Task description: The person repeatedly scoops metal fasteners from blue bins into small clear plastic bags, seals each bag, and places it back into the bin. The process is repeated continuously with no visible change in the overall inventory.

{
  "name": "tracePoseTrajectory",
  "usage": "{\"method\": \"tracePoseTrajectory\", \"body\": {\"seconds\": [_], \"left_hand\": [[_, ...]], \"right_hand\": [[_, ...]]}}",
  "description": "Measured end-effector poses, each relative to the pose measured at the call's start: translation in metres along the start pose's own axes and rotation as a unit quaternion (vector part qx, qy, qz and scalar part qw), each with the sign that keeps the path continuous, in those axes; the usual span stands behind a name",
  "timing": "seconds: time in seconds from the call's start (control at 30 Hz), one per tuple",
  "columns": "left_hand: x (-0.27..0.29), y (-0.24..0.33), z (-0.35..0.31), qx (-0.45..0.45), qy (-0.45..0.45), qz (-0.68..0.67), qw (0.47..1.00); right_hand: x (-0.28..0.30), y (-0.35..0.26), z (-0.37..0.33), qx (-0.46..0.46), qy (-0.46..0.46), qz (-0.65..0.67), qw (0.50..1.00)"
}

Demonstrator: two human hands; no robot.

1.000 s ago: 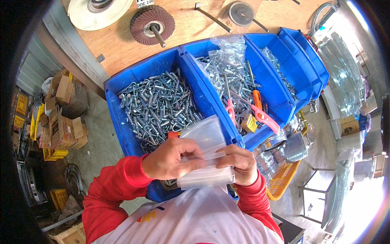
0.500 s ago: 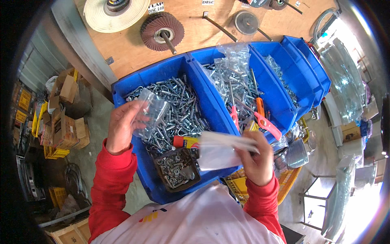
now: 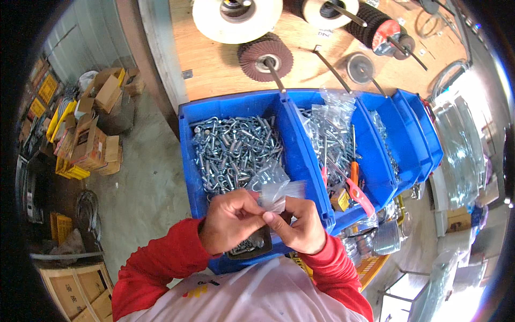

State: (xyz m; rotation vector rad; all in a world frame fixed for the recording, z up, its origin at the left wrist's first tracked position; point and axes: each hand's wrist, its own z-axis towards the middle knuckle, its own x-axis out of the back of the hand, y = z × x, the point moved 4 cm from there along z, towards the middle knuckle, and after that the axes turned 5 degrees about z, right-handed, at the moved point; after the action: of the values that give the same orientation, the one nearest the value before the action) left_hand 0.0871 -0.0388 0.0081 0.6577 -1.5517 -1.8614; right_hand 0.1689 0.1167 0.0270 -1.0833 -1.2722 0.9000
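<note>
Clear plastic bags [image 3: 283, 190] are bunched between my two hands, above the near part of the leftmost blue bin [image 3: 188, 161]. My left hand [image 3: 228, 221] pinches the bags from the left with thumb and forefinger. From the other side my right hand [image 3: 301, 228] grips them, its thumb tip meeting the left fingertips. How many bags there are cannot be made out. Beneath and beyond lie many metal hook bolts [image 3: 233, 150] filling the bin. A small tray of metal hardware [image 3: 248, 246] shows partly below my hands, mostly hidden by them.
To the right, a second blue bin holds bagged metal parts [image 3: 333, 126], pink-handled scissors [image 3: 360, 197] and an orange-handled tool [image 3: 354, 174]. More blue bins [image 3: 402, 126] follow. A wooden board [image 3: 214, 67] with abrasive discs [image 3: 265, 58] on rods stands behind. Cardboard boxes [image 3: 88, 142] sit at left.
My hands have come together over the near end of the bin, bringing the left hand's bag and the right hand's stack of bags together. The view has shifted, so the bins appear lower and farther right.
</note>
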Motion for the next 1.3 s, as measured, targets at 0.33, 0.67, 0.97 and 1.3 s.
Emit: {"method": "tracePoseTrajectory", "body": {"seconds": [0.33, 0.67, 0.97, 1.3], "left_hand": [[-0.002, -0.007, 0.0, -0.022, -0.094, -0.021, 0.995], [0.017, 0.037, 0.014, -0.093, 0.093, 0.024, 0.991], [-0.023, 0.024, 0.006, -0.007, 0.016, 0.148, 0.989], [-0.048, 0.028, -0.008, -0.126, 0.184, 0.245, 0.944]], "right_hand": [[0.0, -0.001, -0.002, 0.129, -0.05, 0.088, 0.987], [0.029, -0.016, 0.015, 0.143, -0.045, -0.088, 0.985], [0.04, -0.018, 0.022, 0.232, -0.079, -0.055, 0.968], [0.04, -0.005, 0.013, 0.353, -0.014, -0.078, 0.932]]}}
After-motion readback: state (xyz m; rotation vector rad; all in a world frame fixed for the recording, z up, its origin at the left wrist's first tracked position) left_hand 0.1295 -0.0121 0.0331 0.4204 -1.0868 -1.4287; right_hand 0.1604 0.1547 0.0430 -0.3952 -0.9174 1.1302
